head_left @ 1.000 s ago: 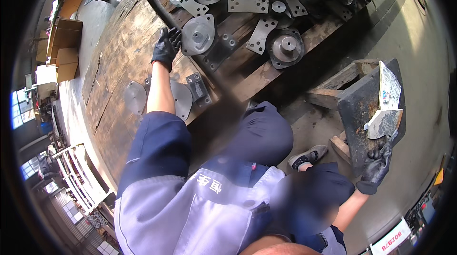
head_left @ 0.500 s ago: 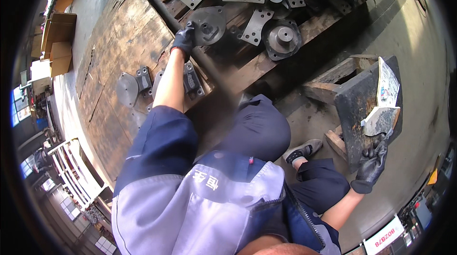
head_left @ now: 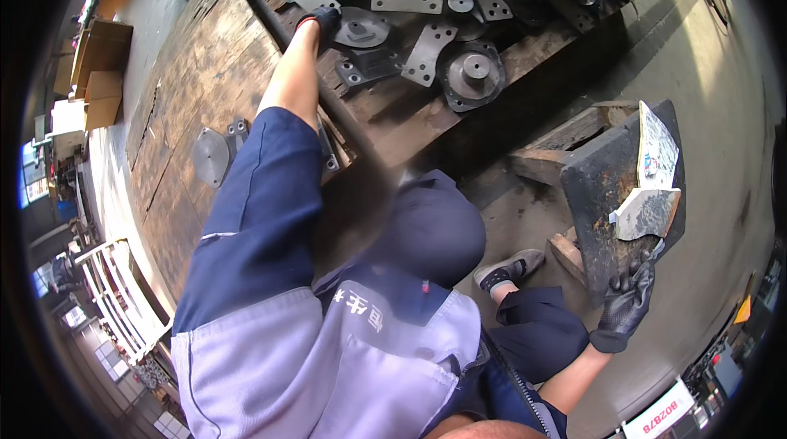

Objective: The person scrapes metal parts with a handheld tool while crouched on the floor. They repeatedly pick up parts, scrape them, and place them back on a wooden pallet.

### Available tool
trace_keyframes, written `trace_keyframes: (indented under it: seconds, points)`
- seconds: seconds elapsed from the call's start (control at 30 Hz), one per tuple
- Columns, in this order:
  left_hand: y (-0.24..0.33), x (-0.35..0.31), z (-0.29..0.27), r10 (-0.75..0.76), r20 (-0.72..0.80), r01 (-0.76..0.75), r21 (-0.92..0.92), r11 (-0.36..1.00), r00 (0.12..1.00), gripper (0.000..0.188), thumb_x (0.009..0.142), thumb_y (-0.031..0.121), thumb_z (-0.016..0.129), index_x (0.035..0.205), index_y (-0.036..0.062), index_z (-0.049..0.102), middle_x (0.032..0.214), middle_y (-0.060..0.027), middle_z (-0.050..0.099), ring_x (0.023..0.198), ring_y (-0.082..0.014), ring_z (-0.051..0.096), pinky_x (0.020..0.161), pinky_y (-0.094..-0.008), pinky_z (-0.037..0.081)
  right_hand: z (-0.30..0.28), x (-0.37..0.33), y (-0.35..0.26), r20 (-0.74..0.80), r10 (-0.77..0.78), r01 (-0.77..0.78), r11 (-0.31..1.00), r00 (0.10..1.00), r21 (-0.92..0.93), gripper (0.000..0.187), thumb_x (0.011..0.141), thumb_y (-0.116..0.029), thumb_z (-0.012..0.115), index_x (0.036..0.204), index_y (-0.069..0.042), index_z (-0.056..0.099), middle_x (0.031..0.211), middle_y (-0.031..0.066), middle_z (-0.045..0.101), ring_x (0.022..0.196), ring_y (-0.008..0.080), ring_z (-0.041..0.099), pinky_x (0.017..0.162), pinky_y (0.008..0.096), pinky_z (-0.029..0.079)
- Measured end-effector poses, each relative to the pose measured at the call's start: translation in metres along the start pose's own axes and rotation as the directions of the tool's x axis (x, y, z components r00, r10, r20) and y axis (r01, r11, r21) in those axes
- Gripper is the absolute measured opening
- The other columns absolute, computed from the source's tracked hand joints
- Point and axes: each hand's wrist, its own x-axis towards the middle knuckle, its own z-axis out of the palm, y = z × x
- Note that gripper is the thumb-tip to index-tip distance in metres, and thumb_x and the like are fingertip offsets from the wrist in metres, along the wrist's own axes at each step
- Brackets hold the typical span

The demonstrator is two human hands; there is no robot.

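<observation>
My left hand (head_left: 326, 22), in a dark glove, is closed on the left edge of a round grey metal flange plate (head_left: 361, 27) over the far part-filled platform. A dark bracket block with holes (head_left: 365, 68) lies just below that plate. My right hand (head_left: 627, 300), also gloved, is down beside the slanted dark board of a stool (head_left: 586, 185). A slim pale piece (head_left: 657, 250) sticks out from its curled fingertips; its kind is too small to tell. A torn whitish slab (head_left: 646, 213) and a printed sheet (head_left: 658, 148) lie on the board just above that hand.
Several hubbed flanges (head_left: 473, 78) and curved drilled plates (head_left: 429, 54) crowd the far platform. A worn wooden tabletop (head_left: 184, 103) spreads left, bearing a round metal disc (head_left: 211, 156). Cardboard boxes (head_left: 106, 70) stand at the far left. My knee is close to the platform's edge.
My left hand has moved farther away with the flange plate, over the metal parts. The bracket block below it now shows more. My right hand has drawn slightly back towards me with the slim piece.
</observation>
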Motion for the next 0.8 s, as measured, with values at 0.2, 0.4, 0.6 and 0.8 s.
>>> trace_keyframes:
  seconds: [0.2,0.4,0.6,0.8]
  points:
    - [0.026,-0.021,0.01,-0.175,-0.058,0.158,-0.228,0.961,0.983,0.031,0.079,0.017,0.049,0.105,0.0049,0.061,0.11,-0.0231,0.058,0.103,-0.0363,0.056,0.083,-0.0413,0.046,0.004,-0.009,-0.009,-0.206,-0.051,0.035,0.996,0.977,-0.079,0.041,0.091,-0.026,0.049,0.125,-0.004,0.047,0.089,0.0005,0.053,0.062,0.0055,0.039,0.057,0.0206,0.035]
    - [0.071,-0.12,0.07,-0.476,0.088,-0.021,-0.976,-0.219,0.875,0.048,0.094,0.037,0.04,0.119,-0.0022,0.052,0.107,-0.0163,0.061,0.091,-0.0266,0.061,0.079,-0.0376,0.05,0.003,-0.008,-0.013,-0.308,0.006,-0.009,1.0,0.951,-0.008,0.033,0.089,-0.025,0.049,0.117,-0.008,0.055,0.081,-0.0018,0.051,0.059,0.0045,0.039,0.054,0.02,0.033]
    - [0.129,-0.179,0.124,-0.415,0.33,-0.064,-0.713,-0.698,0.848,0.048,0.094,0.044,0.042,0.12,0.0045,0.053,0.11,-0.0087,0.061,0.089,-0.0216,0.062,0.075,-0.0357,0.052,0.029,-0.007,-0.015,-0.139,-0.113,0.106,0.993,0.984,-0.052,0.036,0.09,-0.029,0.05,0.118,-0.006,0.055,0.077,-0.0006,0.051,0.057,0.0053,0.039,0.053,0.021,0.034]
    - [0.143,-0.199,0.097,-0.374,0.2,-0.082,-0.782,-0.618,0.906,0.043,0.091,0.04,0.051,0.117,0.0056,0.053,0.107,-0.009,0.061,0.091,-0.0238,0.061,0.075,-0.0345,0.052,0.021,0.001,-0.009,-0.088,-0.084,0.085,0.996,0.993,0.011,0.034,0.091,-0.025,0.049,0.115,-0.001,0.055,0.082,0.0039,0.057,0.057,0.0069,0.042,0.052,0.0229,0.035]
